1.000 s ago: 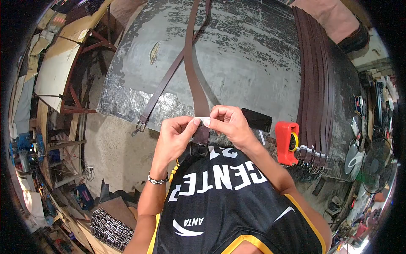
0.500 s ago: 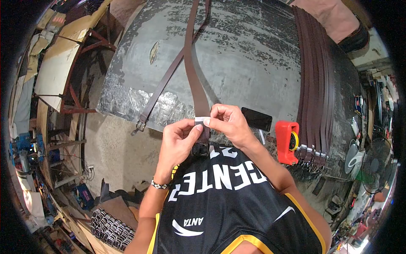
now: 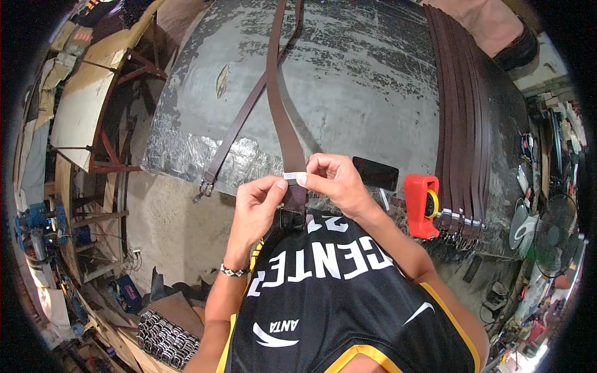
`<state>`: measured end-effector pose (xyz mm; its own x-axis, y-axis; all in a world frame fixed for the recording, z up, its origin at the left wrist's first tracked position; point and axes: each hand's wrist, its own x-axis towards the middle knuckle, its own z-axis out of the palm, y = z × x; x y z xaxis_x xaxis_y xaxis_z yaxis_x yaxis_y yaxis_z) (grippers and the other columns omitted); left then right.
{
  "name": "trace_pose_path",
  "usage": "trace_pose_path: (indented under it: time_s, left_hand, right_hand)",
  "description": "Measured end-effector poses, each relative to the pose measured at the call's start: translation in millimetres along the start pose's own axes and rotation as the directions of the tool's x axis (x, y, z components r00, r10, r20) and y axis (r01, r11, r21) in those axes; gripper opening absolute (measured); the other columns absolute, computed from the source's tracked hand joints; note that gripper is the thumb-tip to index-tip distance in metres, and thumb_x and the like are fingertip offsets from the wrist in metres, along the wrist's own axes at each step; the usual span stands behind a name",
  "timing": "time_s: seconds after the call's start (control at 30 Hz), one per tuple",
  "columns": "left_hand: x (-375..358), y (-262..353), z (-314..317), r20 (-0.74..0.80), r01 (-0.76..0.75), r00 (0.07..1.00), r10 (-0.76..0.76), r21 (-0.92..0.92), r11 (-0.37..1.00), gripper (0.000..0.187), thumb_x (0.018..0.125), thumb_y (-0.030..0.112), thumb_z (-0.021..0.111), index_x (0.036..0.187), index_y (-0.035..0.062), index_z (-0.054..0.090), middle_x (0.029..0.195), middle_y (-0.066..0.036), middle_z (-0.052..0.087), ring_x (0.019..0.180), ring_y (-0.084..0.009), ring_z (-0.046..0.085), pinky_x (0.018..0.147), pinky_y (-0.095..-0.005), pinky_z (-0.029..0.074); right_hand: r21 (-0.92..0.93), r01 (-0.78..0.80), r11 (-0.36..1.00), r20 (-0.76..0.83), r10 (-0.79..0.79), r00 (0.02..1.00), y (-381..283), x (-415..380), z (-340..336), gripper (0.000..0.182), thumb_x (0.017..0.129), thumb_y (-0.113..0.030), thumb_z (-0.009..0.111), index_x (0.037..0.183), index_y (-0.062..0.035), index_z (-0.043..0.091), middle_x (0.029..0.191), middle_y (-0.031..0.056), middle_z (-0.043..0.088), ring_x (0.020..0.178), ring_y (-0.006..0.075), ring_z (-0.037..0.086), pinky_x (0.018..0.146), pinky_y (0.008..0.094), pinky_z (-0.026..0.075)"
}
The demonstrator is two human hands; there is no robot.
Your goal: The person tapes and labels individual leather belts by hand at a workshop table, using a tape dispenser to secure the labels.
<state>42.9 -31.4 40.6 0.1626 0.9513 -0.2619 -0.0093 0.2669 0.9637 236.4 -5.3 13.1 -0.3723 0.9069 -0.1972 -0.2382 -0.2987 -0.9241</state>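
Observation:
A dark brown belt [image 3: 283, 118] runs from the far side of the worktable down to my hands, with a white label [image 3: 294, 176] wrapped across it near the close end. My right hand [image 3: 336, 181] pinches the belt and the label's right edge between thumb and index finger. At the label's left edge, my left hand [image 3: 258, 196] has thumb and fingertip pressed together on the belt's side. Another brown strap [image 3: 242, 115] crosses behind, ending in a metal buckle [image 3: 206, 186] at the table's near edge.
Several brown belts [image 3: 460, 124] with white labels and buckles lie side by side at right. Nearer are a red tape dispenser [image 3: 421, 208] and a black phone [image 3: 375, 173] on the worn dark table [image 3: 354, 112]. Stacked buckles [image 3: 168, 339] sit low left; a fan [image 3: 555, 239] stands right.
The belt and label have shifted slightly left. My left thumb has moved off the label's face to its left edge, leaving more of it showing. The right hand keeps its pinch.

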Motion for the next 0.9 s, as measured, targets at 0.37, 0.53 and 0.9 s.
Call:
trace_pose_path:
  time_s: [0.37, 0.53, 0.9]
  left_hand:
    - [4.8, 2.0, -3.0, 0.007, 0.028, 1.0, -0.028, 0.053, 0.998, 0.021, 0.097, 0.013, 0.061, 0.096, -0.0065, 0.068, 0.078, 0.003, 0.063, 0.069, -0.0028, 0.051, 0.06, -0.0215, 0.041]
    - [4.2, -0.9, 2.2, -0.052, 0.063, 0.997, -0.061, 0.027, 0.998, 0.025, 0.096, 0.009, 0.059, 0.118, -0.0044, 0.06, 0.082, -0.002, 0.065, 0.073, -0.0046, 0.054, 0.064, -0.0203, 0.043]
    - [-7.4, 5.7, 4.8, 0.062, -0.032, 0.997, 0.044, -0.186, 0.982, 0.051, 0.092, -0.005, 0.06, 0.139, 0.0012, 0.04, 0.11, -0.015, 0.069, 0.1, -0.0141, 0.064, 0.088, -0.027, 0.051]
  right_hand:
    - [0.031, -0.053, 0.998, -0.002, 0.053, 0.999, -4.0, -0.6, 0.5, 0.016, 0.088, -0.015, 0.074, 0.082, -0.0046, 0.064, 0.073, -0.0061, 0.056, 0.065, 0.0019, 0.047, 0.058, 0.0204, 0.036]
    - [0.0, -0.054, 0.999, -0.039, 0.054, 0.998, -1.8, 0.5, -0.7, 0.016, 0.087, -0.016, 0.074, 0.083, -0.0046, 0.064, 0.072, -0.005, 0.056, 0.062, 0.0029, 0.048, 0.056, 0.0202, 0.036]
    - [0.051, -0.155, 0.987, 0.005, 0.155, 0.988, 3.4, 2.9, -6.8, 0.017, 0.087, -0.019, 0.074, 0.085, -0.0053, 0.064, 0.075, -0.0033, 0.059, 0.063, 0.0041, 0.051, 0.057, 0.0197, 0.04]
